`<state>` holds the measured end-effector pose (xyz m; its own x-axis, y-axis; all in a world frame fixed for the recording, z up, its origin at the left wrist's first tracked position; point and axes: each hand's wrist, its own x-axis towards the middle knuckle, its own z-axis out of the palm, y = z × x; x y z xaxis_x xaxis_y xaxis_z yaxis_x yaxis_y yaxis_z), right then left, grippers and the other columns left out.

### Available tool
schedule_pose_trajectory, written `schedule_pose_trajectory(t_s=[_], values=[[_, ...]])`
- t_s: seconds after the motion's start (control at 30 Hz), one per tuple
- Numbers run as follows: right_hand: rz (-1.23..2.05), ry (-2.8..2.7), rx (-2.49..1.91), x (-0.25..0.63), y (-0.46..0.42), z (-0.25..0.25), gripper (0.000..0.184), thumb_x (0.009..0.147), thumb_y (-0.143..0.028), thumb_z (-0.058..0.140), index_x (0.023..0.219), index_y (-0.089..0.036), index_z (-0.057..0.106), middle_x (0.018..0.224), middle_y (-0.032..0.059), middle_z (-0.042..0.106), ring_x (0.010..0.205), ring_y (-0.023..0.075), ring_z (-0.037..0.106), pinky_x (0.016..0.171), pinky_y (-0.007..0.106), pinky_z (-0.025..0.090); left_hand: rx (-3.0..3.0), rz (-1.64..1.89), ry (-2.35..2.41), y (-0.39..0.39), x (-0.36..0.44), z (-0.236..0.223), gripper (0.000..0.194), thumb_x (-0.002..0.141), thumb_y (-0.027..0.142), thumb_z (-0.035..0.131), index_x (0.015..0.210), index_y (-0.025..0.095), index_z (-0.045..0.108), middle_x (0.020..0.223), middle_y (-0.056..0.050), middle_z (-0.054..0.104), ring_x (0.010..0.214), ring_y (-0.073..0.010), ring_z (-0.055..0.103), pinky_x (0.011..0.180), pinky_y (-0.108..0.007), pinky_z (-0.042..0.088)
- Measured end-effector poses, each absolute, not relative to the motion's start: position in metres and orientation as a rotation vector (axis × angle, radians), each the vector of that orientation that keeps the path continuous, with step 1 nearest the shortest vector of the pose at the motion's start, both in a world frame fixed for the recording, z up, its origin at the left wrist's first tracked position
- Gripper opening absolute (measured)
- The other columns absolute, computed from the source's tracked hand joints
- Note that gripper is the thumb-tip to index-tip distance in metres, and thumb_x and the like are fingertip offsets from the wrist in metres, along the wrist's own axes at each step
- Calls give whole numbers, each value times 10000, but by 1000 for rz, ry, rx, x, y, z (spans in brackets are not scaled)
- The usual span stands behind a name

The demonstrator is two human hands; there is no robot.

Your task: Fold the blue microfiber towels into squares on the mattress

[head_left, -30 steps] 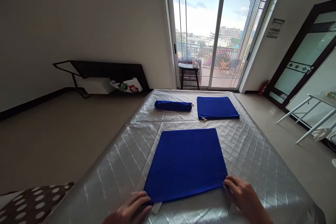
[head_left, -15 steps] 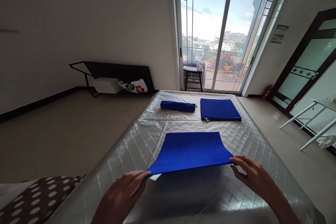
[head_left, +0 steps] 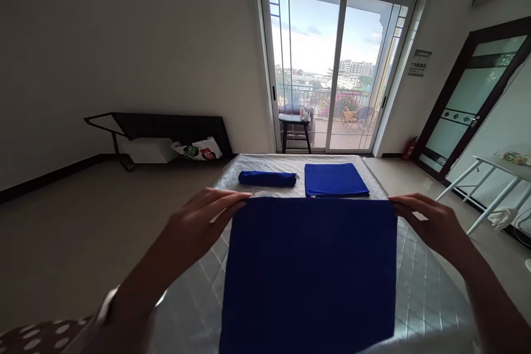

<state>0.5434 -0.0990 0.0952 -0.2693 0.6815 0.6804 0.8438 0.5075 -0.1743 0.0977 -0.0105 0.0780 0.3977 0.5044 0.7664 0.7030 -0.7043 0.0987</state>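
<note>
A folded blue cloth hangs upright in front of me, stretched between both hands. My left hand pinches its upper left corner, and my right hand pinches the upper right one. Below and behind it is the silver quilted mattress. Farther off on that surface lie a rolled blue cloth, to the left, and a flat folded blue cloth, to the right. The bottom of the held cloth runs to the lower edge of the view.
Behind the mattress are a sliding glass door and a dark stool. A black bench-like frame with a white box stands by the left wall. At right is a white-legged table. Polka-dot fabric shows lower left.
Both hands have risen, lifting the near edge of the blue cloth from close to the mattress, so that it now hangs upright. The view has tilted up and turned slightly right.
</note>
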Motion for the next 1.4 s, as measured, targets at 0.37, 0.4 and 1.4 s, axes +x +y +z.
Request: schedule_pose_trajectory(t_s=[0.37,0.4,1.4], values=[[-299,-1763,-1720,584,118,154,224,919,-133,602,1082,-159,755,1069,91,772,929,194,730,936,307,510,-2494,-1338,-1444,221,212,118,269,886,338,529,954,197,748,891,-51,784,723,-199,709,809,-325,541],[-327,-1738,-1702,587,129,160,241,944,-155,578,1118,-148,745,1109,102,762,963,187,721,963,300,490,-2439,-1418,-1433,233,219,118,267,897,321,522,981,190,739,905,-54,778,717,-190,706,830,-331,536],[-43,-1620,-2176,625,138,-117,225,885,-180,543,1005,-231,727,1086,39,740,974,182,698,846,255,490,-2643,-899,-1322,213,280,-156,133,849,135,555,875,212,661,954,-59,711,920,-227,656,861,-378,515]])
